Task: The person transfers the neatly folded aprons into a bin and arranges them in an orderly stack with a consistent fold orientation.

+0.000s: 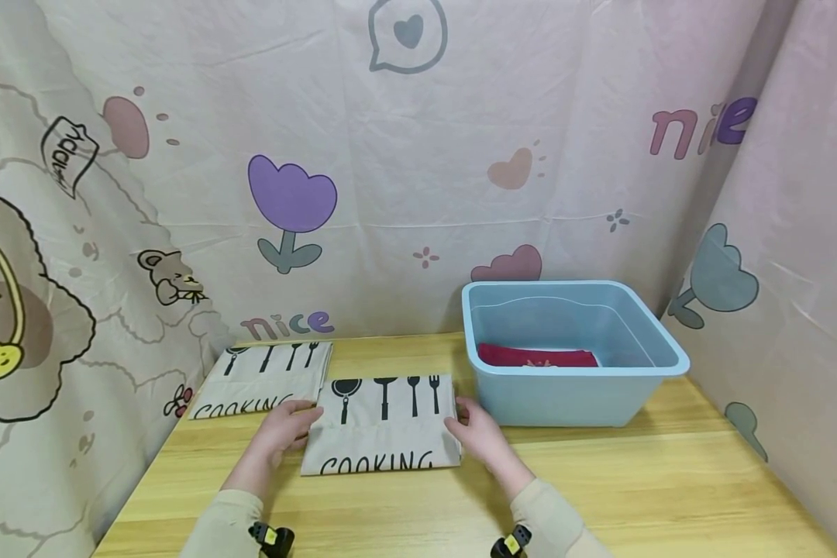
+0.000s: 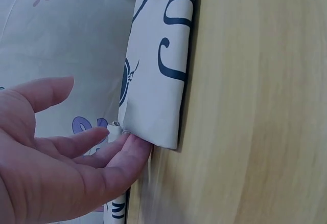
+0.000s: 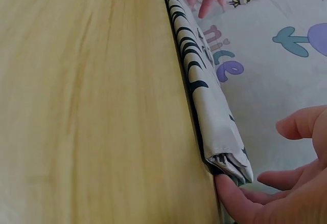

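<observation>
A folded white cloth (image 1: 380, 434), printed with black kitchen utensils and the word COOKING, lies flat on the wooden table. At its left side is my left hand (image 1: 289, 430), thumb raised off the cloth and fingertips (image 2: 135, 144) at the underside of the corner. On the opposite side, my right hand (image 1: 483, 435) has its lower fingers at the cloth's layered bottom edge, with the thumb apart from it in the right wrist view. A second folded cloth (image 1: 258, 376) with the same print lies behind my left hand.
A light blue plastic tub (image 1: 558, 399) stands on the table at the back right, close to my right hand. Inside it lies a red folded cloth (image 1: 551, 356). Printed curtains (image 1: 404, 170) hang behind the table (image 1: 635, 488) and along both sides.
</observation>
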A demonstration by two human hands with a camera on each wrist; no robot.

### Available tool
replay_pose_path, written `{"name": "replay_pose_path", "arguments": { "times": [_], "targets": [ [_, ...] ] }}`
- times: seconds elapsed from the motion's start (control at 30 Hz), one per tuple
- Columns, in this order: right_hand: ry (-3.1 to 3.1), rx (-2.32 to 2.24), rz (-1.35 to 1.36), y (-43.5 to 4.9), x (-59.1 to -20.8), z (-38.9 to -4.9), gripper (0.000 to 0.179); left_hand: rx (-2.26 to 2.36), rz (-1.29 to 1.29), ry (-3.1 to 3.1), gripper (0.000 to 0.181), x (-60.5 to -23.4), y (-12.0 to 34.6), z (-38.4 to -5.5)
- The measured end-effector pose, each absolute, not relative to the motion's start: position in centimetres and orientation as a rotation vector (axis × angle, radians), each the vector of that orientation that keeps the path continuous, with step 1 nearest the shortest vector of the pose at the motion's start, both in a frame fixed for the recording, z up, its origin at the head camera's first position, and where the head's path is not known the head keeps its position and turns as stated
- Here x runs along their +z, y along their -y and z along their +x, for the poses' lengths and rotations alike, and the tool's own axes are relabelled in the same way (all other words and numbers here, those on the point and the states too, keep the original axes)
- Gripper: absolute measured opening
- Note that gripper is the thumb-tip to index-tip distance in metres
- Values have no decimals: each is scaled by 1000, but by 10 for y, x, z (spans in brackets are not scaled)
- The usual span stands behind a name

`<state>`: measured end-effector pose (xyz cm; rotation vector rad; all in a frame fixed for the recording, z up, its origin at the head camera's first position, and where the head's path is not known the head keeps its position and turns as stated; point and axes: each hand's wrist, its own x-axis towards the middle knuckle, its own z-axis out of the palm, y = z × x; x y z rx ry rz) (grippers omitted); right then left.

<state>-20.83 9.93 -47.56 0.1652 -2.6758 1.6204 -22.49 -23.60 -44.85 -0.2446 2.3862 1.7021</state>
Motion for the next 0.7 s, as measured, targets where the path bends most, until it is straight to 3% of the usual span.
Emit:
{"name": "replay_pose_path", "arguments": {
  "times": [0.7],
  "targets": [
    [2495, 2031, 31, -101, -480, -212, 50, 1804, -304, -2260, 61, -453, 234, -229]
  ]
}}
